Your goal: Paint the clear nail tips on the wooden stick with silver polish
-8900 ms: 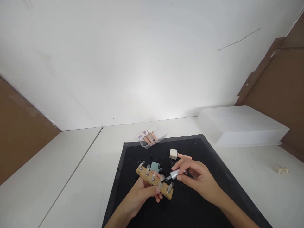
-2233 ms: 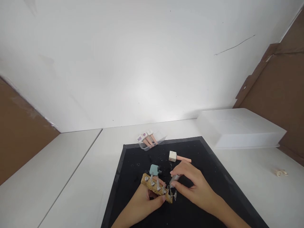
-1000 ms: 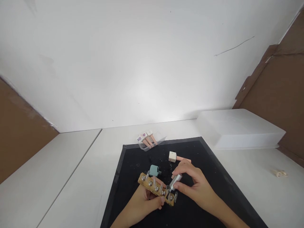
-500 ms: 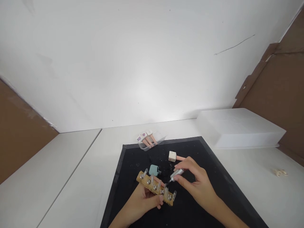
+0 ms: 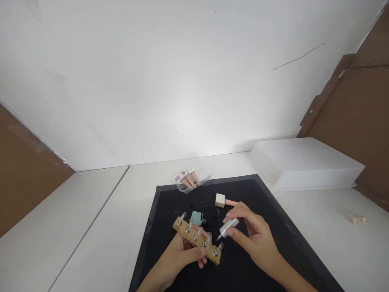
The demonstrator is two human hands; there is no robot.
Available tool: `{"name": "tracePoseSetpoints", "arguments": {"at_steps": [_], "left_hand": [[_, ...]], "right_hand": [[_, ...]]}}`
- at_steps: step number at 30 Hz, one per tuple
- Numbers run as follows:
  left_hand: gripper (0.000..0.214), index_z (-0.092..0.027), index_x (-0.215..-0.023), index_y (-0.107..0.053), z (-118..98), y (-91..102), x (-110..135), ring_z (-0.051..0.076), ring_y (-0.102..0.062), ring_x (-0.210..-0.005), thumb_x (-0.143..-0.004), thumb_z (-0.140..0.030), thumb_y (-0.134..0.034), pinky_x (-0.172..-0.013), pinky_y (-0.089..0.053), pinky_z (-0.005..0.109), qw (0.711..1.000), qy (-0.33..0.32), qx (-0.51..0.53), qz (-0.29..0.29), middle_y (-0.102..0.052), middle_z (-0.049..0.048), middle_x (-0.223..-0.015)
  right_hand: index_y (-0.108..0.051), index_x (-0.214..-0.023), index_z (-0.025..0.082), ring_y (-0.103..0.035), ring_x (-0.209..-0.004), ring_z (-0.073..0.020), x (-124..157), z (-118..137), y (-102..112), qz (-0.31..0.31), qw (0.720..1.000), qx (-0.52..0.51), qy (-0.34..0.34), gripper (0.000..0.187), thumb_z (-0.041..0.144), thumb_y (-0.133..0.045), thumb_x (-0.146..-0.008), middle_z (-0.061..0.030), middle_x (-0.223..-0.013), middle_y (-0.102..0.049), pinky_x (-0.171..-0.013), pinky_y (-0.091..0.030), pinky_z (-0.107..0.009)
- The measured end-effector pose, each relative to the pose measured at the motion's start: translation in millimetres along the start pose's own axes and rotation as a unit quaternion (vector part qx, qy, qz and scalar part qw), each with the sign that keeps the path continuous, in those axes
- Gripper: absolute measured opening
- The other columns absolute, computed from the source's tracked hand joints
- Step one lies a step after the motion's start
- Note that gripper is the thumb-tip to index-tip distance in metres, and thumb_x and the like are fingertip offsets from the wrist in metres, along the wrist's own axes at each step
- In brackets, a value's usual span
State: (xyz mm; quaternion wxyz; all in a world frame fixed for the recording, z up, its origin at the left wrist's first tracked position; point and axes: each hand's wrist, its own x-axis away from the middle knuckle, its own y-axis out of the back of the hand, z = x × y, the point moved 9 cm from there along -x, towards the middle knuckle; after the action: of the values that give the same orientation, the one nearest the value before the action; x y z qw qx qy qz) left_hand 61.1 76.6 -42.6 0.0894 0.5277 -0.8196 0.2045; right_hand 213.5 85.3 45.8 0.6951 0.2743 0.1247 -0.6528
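Observation:
My left hand is closed around a tan wooden strip, thumb on its front edge. Several clear nail tips stand on metal studs along the strip. My right hand pinches the silver-white cap of a nail polish brush. Its dark brush end points down and left, close to the nail tips near the strip's right end; whether it touches one I cannot tell. Behind the strip lies a teal square bottle. Beyond my right fingers is a white square bottle with a pink cap.
A clear tray at the black mat's far edge holds several white bottles with pink caps. On the right stands a translucent white bin, with small cream-coloured pieces nearer me. A white wall rises behind.
The brush in my right hand has drawn slightly right, away from the nail tips. In my left hand the strip has tilted and shifted a little left.

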Motion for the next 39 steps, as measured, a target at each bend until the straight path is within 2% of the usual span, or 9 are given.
{"name": "tracePoseSetpoints", "arguments": {"at_steps": [3, 6, 9, 13, 16, 23, 27, 30, 39], "left_hand": [[0.034, -0.014, -0.086, -0.054, 1, -1.4, -2, 0.012, -0.055, -0.059, -0.06, -0.027, -0.072, -0.055, -0.044, 0.025, 1.0, 0.009, 0.009, 0.005, -0.059, 0.0019, -0.074], [0.033, -0.014, -0.085, -0.054, 3, -1.5, -3, 0.011, -0.056, -0.058, -0.06, -0.025, -0.072, -0.054, -0.043, 0.025, 1.0, 0.016, 0.017, 0.003, -0.059, 0.0015, -0.075], [0.034, -0.015, -0.086, -0.053, 4, 0.9, -3, 0.011, -0.056, -0.058, -0.059, -0.024, -0.072, -0.053, -0.043, 0.024, 0.999, 0.021, 0.026, -0.005, -0.059, 0.0009, -0.075], [0.033, -0.014, -0.086, -0.053, 7, 0.6, -5, 0.012, -0.056, -0.058, -0.06, -0.023, -0.071, -0.053, -0.043, 0.024, 0.999, 0.03, 0.027, 0.0, -0.06, 0.0012, -0.073], [0.033, -0.014, -0.087, -0.053, 9, -0.5, -6, 0.012, -0.057, -0.058, -0.06, -0.023, -0.071, -0.053, -0.044, 0.024, 0.999, 0.032, 0.03, 0.0, -0.06, 0.0017, -0.073], [0.034, -0.014, -0.086, -0.054, 8, 1.8, -3, 0.011, -0.057, -0.057, -0.059, -0.022, -0.072, -0.053, -0.043, 0.024, 0.999, 0.026, 0.039, -0.008, -0.06, 0.0016, -0.075], [0.034, -0.015, -0.086, -0.053, 7, 3.1, -4, 0.011, -0.057, -0.057, -0.058, -0.022, -0.072, -0.052, -0.043, 0.024, 0.998, 0.034, 0.048, -0.015, -0.06, 0.0014, -0.075], [0.034, -0.015, -0.085, -0.053, 8, 2.6, -5, 0.012, -0.057, -0.057, -0.058, -0.021, -0.072, -0.052, -0.043, 0.024, 0.998, 0.038, 0.046, -0.014, -0.061, 0.0017, -0.074], [0.038, -0.015, -0.086, -0.053, 11, 5.7, -5, 0.011, -0.056, -0.056, -0.056, -0.024, -0.074, -0.052, -0.043, 0.024, 0.998, 0.031, 0.048, -0.022, -0.06, 0.0015, -0.078]], "right_hand": [[-0.06, -0.084, 0.024, -0.058, -0.068, -0.02, 1, 2, -6, 0.022, 1.0, 0.011, 0.004, 0.011, 0.019, -0.065, -0.075, -0.0019, -0.072, -0.061, -0.059, -0.046, -0.03], [-0.06, -0.083, 0.023, -0.057, -0.068, -0.0194, 1, -2, -3, -0.001, 0.999, 0.044, -0.013, 0.013, 0.014, -0.064, -0.074, -0.0026, -0.074, -0.061, -0.059, -0.045, -0.029], [-0.059, -0.082, 0.023, -0.058, -0.072, -0.0205, 1, -3, 1, -0.027, 0.999, 0.021, -0.014, 0.011, 0.014, -0.062, -0.075, -0.0027, -0.075, -0.062, -0.062, -0.046, -0.03], [-0.059, -0.084, 0.023, -0.057, -0.067, -0.0189, 3, 1, -4, -0.002, 1.0, -0.021, 0.005, 0.012, 0.017, -0.064, -0.075, -0.0019, -0.073, -0.061, -0.06, -0.046, -0.029], [-0.06, -0.082, 0.022, -0.056, -0.065, -0.0181, 3, 2, -6, 0.005, 1.0, 0.013, -0.001, 0.012, 0.014, -0.064, -0.074, -0.0026, -0.073, -0.06, -0.058, -0.046, -0.028], [-0.059, -0.078, 0.022, -0.057, -0.066, -0.0193, 1, -5, 4, -0.052, 0.995, 0.072, -0.036, 0.006, 0.016, -0.061, -0.076, -0.0041, -0.074, -0.062, -0.06, -0.046, -0.03], [-0.059, -0.081, 0.022, -0.057, -0.065, -0.0185, 2, 0, -3, -0.007, 1.0, 0.011, -0.014, 0.009, 0.016, -0.062, -0.075, -0.0025, -0.072, -0.062, -0.058, -0.047, -0.028], [-0.06, -0.08, 0.021, -0.057, -0.065, -0.0179, 2, 4, -6, 0.01, 1.0, 0.026, -0.007, 0.009, 0.014, -0.062, -0.074, -0.0025, -0.072, -0.061, -0.058, -0.047, -0.027], [-0.06, -0.077, 0.02, -0.056, -0.065, -0.0183, 3, -9, 2, -0.045, 0.994, 0.08, -0.06, 0.005, 0.016, -0.061, -0.074, -0.0046, -0.077, -0.063, -0.06, -0.046, -0.029]]}}
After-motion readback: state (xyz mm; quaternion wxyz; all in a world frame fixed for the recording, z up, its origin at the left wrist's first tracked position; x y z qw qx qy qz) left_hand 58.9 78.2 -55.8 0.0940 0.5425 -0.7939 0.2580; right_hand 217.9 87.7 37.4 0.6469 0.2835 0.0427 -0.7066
